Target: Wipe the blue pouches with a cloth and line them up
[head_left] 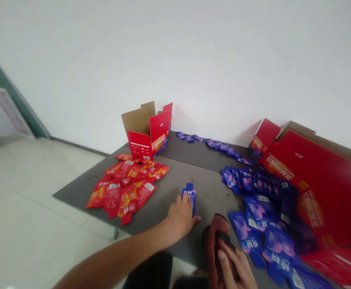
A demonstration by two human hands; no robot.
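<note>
My left hand (180, 216) lies on the dark grey table (175, 176), its fingers resting over a blue packet (190, 196) that sits alone in the middle. My right hand (234, 267) is at the near edge, fingers wrapped round a dark reddish object (216, 237) I cannot name. A heap of red packets (125, 186) is spread to the left of my left hand. A bigger heap of blue packets (262, 212) lies to the right, close to my right hand.
An open red carton (149, 134) stands at the back left of the table. Flattened red cartons (314, 176) lean at the right. A row of blue packets (214, 145) runs along the white wall. Pale floor tiles (27, 208) lie left.
</note>
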